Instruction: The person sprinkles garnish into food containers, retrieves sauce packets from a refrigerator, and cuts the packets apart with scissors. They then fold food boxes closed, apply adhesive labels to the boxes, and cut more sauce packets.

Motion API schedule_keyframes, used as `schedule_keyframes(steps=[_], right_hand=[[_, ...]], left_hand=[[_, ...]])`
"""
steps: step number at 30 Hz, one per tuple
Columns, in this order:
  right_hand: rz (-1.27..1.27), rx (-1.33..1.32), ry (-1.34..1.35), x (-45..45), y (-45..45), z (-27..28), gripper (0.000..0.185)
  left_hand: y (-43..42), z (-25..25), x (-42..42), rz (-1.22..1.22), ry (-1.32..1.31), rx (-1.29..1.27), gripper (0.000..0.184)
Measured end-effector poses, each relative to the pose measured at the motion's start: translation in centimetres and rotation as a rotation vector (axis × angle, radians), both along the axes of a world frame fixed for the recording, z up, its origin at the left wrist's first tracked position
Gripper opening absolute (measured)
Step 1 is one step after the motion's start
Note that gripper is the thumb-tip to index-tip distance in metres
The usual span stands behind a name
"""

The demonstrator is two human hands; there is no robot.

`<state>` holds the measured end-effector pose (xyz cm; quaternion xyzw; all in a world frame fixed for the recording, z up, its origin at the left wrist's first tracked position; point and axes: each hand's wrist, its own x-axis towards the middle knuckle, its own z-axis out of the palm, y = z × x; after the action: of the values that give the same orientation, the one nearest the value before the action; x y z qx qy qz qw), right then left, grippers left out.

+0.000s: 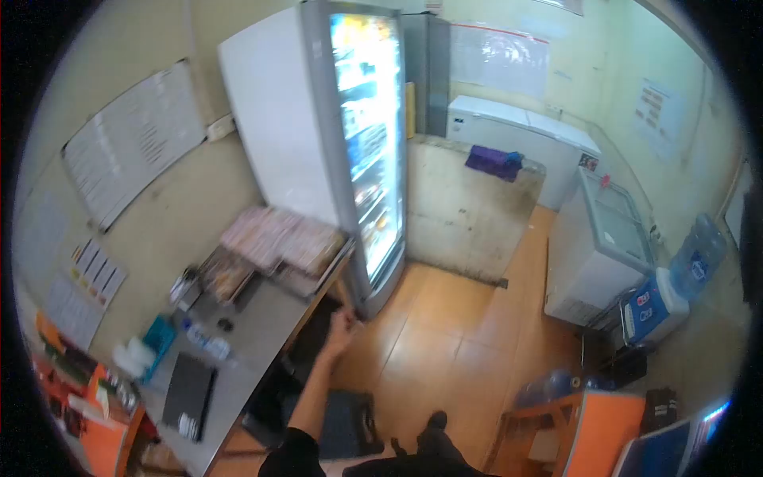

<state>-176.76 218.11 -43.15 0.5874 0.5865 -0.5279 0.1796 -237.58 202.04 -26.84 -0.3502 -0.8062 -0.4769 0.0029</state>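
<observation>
My left hand (pixel 342 332) reaches forward beside the right edge of the steel-topped table (pixel 262 350), over the floor near the foot of the glass-door fridge (pixel 318 119). Its fingers look curled together, with a small pale bit at their tips that is too blurred to name. Nearest to it on the table are a metal tray (pixel 298 282) and several pinkish flat packs (pixel 278 238). My right hand is out of view. At the bottom, one dark shoe (pixel 435 421) shows on the floor.
On the table lie a black folder-like object (pixel 189 393), a teal basket (pixel 159 342) and a bottle (pixel 208 340). A low wall (pixel 469 215) bears a purple cloth (pixel 493 161). Chest freezers (pixel 592 262), a water dispenser (pixel 656 310) and an orange table (pixel 608 429) stand right.
</observation>
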Motion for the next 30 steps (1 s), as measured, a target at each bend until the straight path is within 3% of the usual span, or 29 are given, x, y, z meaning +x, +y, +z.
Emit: schedule_keyframes(steps=[3,5,6,7,9,11,13,14,15,17,18,20,24,27,30], right_hand=[[0.021,-0.046,-0.045,-5.7,9.3,-1.2,0.023],[0.022,-0.062,-0.069,-9.8,16.3,-1.2,0.024],[0.021,-0.062,-0.074,-11.8,19.8,-1.2,0.025],[0.018,-0.06,-0.084,-13.8,23.4,-1.3,0.025],[0.033,-0.038,-0.106,-17.7,30.5,-1.4,0.026],[0.068,0.038,-0.08,-23.3,38.4,-1.8,0.028],[0.032,0.231,0.074,-31.0,47.4,-1.0,0.029],[-0.088,0.326,0.317,-35.9,52.6,1.6,0.026],[-0.191,0.608,0.579,-41.0,57.5,4.1,0.025],[-0.231,1.167,0.625,-50.6,67.5,12.9,0.024],[-0.35,1.184,0.777,-54.6,71.9,17.3,0.021],[-0.45,1.432,0.738,-61.5,80.3,22.7,0.024],[-0.483,1.55,0.716,-69.3,92.8,26.1,0.03],[-0.452,1.35,0.874,-71.1,95.4,24.8,0.034],[-0.64,1.113,1.0,-71.1,95.1,24.6,0.038]], left_hand=[[10.1,15.2,-7.6,0.293,-0.213,0.164,0.042],[12.9,11.1,-19.5,0.353,-0.05,0.353,0.062],[15.2,13.7,-22.5,0.486,-0.193,0.496,0.072],[16.0,14.2,-26.8,0.588,-0.197,0.39,0.092],[18.6,16.1,-32.7,0.738,0.113,0.174,0.104],[21.5,16.9,-34.9,0.754,0.09,0.252,0.106],[20.6,9.6,-43.6,0.847,0.237,0.165,0.101],[20.5,8.9,-44.1,0.765,0.128,0.102,0.083],[21.4,9.3,-43.7,0.78,0.086,0.065,0.082],[26.2,11.0,-42.5,0.838,0.021,0.044,0.08],[28.8,12.3,-41.8,0.862,-0.006,0.033,0.079],[34.1,14.1,-41.3,0.904,-0.054,0.008,0.077],[43.6,17.2,-42.2,0.977,-0.131,-0.013,0.074],[48.5,19.2,-42.9,1.014,-0.161,-0.033,0.071],[51.0,20.4,-43.0,1.042,-0.196,-0.033,0.069]])
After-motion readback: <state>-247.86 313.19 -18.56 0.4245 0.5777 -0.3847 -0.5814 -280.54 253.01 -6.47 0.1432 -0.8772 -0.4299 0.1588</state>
